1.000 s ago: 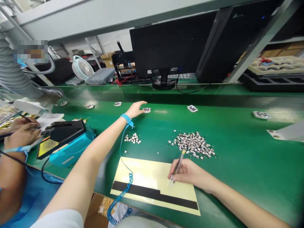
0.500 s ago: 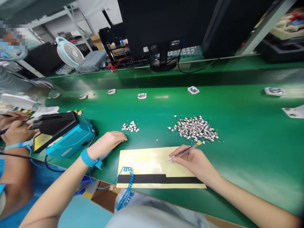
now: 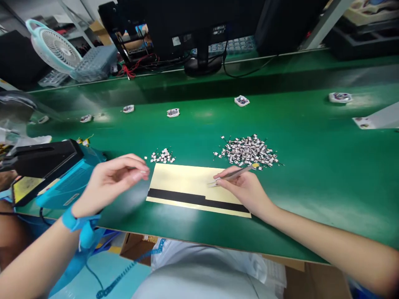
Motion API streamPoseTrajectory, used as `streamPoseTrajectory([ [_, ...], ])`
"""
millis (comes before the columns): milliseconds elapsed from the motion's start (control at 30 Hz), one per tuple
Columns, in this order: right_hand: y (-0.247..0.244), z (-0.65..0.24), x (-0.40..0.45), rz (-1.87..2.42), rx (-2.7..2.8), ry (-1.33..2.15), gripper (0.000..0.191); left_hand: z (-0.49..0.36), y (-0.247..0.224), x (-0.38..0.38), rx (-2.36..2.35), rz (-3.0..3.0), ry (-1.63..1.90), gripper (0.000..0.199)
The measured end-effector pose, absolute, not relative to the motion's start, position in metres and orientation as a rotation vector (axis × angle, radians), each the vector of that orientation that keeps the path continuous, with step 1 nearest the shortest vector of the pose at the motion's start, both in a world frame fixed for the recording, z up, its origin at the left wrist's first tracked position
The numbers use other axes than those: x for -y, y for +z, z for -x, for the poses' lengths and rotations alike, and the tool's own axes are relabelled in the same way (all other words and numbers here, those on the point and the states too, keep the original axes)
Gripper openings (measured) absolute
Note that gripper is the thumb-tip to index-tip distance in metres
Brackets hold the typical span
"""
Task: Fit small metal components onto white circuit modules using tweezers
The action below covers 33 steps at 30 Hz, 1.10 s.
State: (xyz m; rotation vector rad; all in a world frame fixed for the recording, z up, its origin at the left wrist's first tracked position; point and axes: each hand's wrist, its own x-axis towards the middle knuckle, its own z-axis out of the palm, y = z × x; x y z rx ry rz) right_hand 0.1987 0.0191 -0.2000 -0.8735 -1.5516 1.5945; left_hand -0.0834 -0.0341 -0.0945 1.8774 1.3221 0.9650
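From the head camera, here we go: the right hand (image 3: 243, 189) is closed on a pair of steel tweezers (image 3: 234, 174), pinched like a pen. Their points aim left over the pale yellow sheet (image 3: 183, 176), and I can't tell whether they touch it or hold anything. The yellow-tipped back end reaches just below the big heap of tiny silver-and-dark parts (image 3: 247, 150), which lies on the green bench mat (image 3: 314, 195) beyond the hand. A black strip (image 3: 193, 199) crosses the sheet, nearer the person than the tweezers.

The left hand (image 3: 114, 180) is open, fingers loosely curled, hovering by the sheet's left edge, well apart from the right hand. A blue wrist strap (image 3: 73, 220) circles that wrist. Just past those fingertips sits the smaller heap of parts (image 3: 162, 156), and a teal machine with a black lid (image 3: 70, 187) stands to the left of the hand. Farther along the bench, small white parts (image 3: 173, 112) are set out in a row, below a black monitor (image 3: 187, 25).
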Motion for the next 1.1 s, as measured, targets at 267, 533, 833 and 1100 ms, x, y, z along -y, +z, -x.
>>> streamPoseTrajectory([
  [267, -0.145, -0.214, -0.016, 0.744, 2.171, 1.135, 0.014, 0.000, -0.154, -0.007, -1.060, -1.384, 1.009, 0.011],
  [533, -0.164, -0.190, 0.005, 0.898, 2.845, 0.465, 0.020, -0.012, -0.196, -0.027, -1.134, -1.488, 1.058, 0.010],
  [833, -0.177, -0.181, 0.030, 0.858, 2.871, 0.257, 0.030, -0.013, -0.189, -0.018, -1.162, -1.756, 1.070, 0.008],
  [1100, -0.174, -0.184, 0.000, 1.065, 2.502, 1.078, 0.020, -0.014, -0.190, -0.016, -1.172, -1.718, 1.105, 0.015],
])
